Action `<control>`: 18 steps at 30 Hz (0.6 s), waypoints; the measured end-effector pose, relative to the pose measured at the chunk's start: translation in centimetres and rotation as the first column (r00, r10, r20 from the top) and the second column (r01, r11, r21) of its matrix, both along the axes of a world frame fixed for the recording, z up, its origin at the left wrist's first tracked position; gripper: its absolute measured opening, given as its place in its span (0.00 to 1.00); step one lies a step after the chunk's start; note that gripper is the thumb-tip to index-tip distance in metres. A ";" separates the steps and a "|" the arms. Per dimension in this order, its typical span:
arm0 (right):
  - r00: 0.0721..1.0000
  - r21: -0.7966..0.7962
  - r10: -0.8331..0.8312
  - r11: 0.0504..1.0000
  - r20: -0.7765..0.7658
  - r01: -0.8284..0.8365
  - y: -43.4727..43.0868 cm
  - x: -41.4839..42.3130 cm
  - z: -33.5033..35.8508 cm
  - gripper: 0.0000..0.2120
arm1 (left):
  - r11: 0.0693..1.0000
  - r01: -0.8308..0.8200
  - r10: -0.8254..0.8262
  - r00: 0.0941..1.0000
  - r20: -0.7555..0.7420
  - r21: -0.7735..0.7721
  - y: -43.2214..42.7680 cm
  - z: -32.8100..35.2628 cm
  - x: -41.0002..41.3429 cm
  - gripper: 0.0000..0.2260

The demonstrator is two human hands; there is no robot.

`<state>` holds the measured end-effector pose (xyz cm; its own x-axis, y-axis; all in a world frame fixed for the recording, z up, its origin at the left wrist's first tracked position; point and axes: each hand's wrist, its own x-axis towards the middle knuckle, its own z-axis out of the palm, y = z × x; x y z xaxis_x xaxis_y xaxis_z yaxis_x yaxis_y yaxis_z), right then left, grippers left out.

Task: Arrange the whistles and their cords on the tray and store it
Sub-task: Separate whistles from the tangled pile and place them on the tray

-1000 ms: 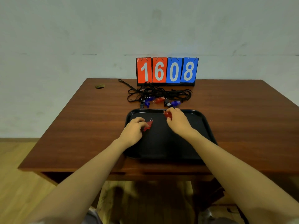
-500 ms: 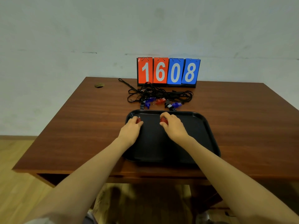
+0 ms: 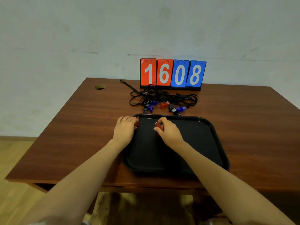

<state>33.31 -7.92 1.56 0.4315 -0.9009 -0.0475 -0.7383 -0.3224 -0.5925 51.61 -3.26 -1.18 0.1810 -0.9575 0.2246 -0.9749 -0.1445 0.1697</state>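
Leftward both hands have drifted over the tray (image 3: pixel 215 143). The left hand (image 3: pixel 125 129) pinches a whistle (image 3: pixel 137 123); the right hand (image 3: pixel 169 133), just beside it, grips a second whistle (image 3: pixel 157 125). Cords (image 3: pixel 162 95) lie beyond both.

The tray (image 3: pixel 215 140) looks matt black plastic; the table (image 3: pixel 78 135) is smooth reddish wood, faintly glossy. The whistles (image 3: pixel 164 105) seem translucent plastic, the cords (image 3: pixel 162 95) woven.

L hand (image 3: pixel 125 127) & R hand (image 3: pixel 168 131) each pinch red whistle over black tray (image 3: pixel 214 132).
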 end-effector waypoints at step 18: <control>0.975 -0.234 0.003 0.971 -0.220 -0.055 -2.3 6.1 -0.7 0.19 | 0.997 0.052 -0.057 0.995 -0.088 -0.063 0.3 -0.5 -0.1 0.17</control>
<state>39.39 -10.23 0.89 0.4607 -0.8847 0.0706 -0.8285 -0.4572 -0.3234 51.54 -2.99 -1.68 0.1509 -0.9516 0.2676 -0.9615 -0.0784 0.2633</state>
